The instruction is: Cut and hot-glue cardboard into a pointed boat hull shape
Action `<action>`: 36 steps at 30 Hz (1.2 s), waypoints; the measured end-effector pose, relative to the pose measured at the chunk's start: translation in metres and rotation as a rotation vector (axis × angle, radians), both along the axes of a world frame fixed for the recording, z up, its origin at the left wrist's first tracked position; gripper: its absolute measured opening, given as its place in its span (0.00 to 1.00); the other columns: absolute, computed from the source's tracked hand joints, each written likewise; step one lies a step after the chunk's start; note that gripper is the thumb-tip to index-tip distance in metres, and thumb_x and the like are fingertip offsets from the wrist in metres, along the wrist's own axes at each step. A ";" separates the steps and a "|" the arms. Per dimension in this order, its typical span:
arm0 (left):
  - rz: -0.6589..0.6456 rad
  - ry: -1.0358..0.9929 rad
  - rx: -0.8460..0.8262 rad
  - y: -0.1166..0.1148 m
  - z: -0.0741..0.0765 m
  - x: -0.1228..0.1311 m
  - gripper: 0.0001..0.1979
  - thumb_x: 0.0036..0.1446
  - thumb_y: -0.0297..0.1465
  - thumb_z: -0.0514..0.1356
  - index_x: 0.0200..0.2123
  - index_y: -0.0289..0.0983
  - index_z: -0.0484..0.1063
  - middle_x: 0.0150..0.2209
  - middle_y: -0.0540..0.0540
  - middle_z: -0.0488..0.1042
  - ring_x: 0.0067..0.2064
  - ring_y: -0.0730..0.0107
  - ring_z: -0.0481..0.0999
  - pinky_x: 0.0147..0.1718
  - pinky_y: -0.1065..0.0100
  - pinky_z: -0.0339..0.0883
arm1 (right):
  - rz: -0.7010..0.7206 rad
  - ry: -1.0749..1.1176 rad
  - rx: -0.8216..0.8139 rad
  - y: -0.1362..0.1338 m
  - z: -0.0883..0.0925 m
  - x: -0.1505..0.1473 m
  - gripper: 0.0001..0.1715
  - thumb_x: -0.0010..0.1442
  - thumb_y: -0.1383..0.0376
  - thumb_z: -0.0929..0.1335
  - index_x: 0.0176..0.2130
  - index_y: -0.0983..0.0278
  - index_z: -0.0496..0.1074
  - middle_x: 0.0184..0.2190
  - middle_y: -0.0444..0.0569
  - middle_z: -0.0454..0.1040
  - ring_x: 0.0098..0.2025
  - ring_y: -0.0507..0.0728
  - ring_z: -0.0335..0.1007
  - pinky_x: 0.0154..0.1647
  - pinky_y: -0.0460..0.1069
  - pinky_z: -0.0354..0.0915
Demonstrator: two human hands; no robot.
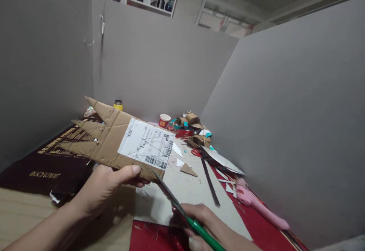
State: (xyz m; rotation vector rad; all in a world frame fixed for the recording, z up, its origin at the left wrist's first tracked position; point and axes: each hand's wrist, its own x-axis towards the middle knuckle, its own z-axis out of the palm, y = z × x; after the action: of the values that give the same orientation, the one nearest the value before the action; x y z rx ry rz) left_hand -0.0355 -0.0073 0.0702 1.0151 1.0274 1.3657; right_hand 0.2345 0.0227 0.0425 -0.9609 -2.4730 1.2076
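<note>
My left hand (116, 178) grips the lower edge of a brown cardboard piece (111, 140), thumb on top and fingers beneath. Its left end is cut into several long points, and a white shipping label (146, 142) covers much of the right part. My right hand (205, 220) is closed around green-handled scissors (196, 226). The blades point up and left, with the tip at the cardboard's lower right edge, below the label. I cannot tell whether the blades are cutting into the card.
A pale board (185, 190) on a red cloth (256, 224) bears card scraps (188, 170) and a dark strip (209, 180). A pink glue gun (261, 205) lies right. Behind stand a paper cup (164, 120) and yellow bottle (118, 105). Grey partitions (159, 61) surround the table.
</note>
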 end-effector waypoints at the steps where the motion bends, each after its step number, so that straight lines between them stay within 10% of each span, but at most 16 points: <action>1: -0.001 -0.005 0.002 0.000 0.000 0.000 0.14 0.49 0.36 0.68 0.36 0.33 0.81 0.43 0.39 0.82 0.36 0.60 0.81 0.37 0.65 0.77 | -0.001 -0.002 -0.012 0.000 -0.001 0.000 0.37 0.57 0.37 0.62 0.41 0.67 0.71 0.30 0.47 0.65 0.32 0.55 0.59 0.32 0.47 0.62; 36: -0.044 0.036 -0.043 0.005 -0.005 -0.004 0.12 0.51 0.37 0.67 0.32 0.32 0.81 0.31 0.40 0.83 0.34 0.60 0.81 0.37 0.65 0.75 | 0.120 0.113 -0.092 0.004 -0.001 -0.014 0.28 0.62 0.43 0.60 0.29 0.65 0.59 0.22 0.40 0.52 0.26 0.49 0.46 0.24 0.44 0.48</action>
State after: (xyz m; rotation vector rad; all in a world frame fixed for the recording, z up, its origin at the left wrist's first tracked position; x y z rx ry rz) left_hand -0.0391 -0.0025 0.0653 1.0279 1.0516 1.2886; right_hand 0.2206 0.0269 0.0410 -0.7519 -2.4355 1.3840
